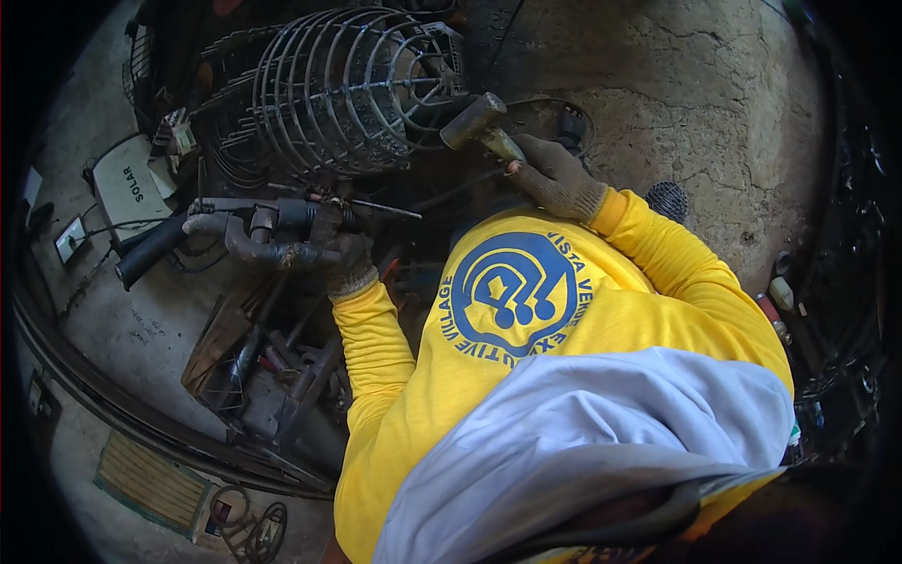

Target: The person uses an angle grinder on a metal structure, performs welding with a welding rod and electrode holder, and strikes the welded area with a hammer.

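Observation:
My right hand (561, 179), in a brown-grey work glove, is closed round the short handle of a hammer (475, 120). The hammer's heavy block head is raised, level with the wire cage's near end. My left hand (346, 256), gloved too, is closed beside a dark, vise-like metal tool (268, 218) with thick pipe-like parts. Its fingers reach up to a thin metal rod (390, 208) lying across the tool, and they appear to grip it. Part of that grip is hidden by the glove.
Beyond my hands lies a large rounded cage (329, 89) of metal bars. At left are a pale box (132, 183) with cables and a dark cylinder (150, 252). Metal scraps and tools (282, 367) crowd below my left hand. A slatted panel (155, 479) lies lower left, on concrete.

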`<state>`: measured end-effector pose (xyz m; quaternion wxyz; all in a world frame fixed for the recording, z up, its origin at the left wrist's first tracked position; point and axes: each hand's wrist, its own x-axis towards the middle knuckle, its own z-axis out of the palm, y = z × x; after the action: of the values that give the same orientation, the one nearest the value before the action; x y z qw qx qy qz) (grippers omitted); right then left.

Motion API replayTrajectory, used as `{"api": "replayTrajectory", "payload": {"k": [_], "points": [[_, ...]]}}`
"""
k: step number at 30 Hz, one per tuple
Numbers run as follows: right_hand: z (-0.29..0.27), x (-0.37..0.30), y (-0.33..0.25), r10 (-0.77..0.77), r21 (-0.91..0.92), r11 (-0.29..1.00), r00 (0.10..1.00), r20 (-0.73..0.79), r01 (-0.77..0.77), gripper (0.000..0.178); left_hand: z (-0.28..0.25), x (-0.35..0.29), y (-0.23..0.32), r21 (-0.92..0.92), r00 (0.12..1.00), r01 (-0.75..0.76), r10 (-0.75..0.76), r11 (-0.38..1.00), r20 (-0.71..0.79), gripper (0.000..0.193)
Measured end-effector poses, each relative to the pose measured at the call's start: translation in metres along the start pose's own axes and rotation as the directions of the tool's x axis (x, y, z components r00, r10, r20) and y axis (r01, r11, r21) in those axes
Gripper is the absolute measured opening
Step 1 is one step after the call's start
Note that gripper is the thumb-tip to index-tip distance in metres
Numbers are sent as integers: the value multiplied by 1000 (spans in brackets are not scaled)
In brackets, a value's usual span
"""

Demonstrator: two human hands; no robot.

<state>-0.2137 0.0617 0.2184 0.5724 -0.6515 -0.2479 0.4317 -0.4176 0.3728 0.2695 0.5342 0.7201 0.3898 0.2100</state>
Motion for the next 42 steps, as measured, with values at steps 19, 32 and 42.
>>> {"api": "replayTrajectory", "payload": {"k": [19, 32, 42], "points": [[-50, 51, -43, -101, -16, 995, 985, -142, 100, 47, 24, -18, 41, -89, 982, -51, 34, 995, -185, 17], [-23, 18, -10, -113, 18, 993, 992, -49, 114, 46, 41, 26, 103, -255, 888, -459, 428, 851, -168, 16], [23, 2, -10, -57, -53, 997, 998, -38, 55, 52, 32, 17, 17, -52, 964, -264, 265, 963, 8, 16]]}}
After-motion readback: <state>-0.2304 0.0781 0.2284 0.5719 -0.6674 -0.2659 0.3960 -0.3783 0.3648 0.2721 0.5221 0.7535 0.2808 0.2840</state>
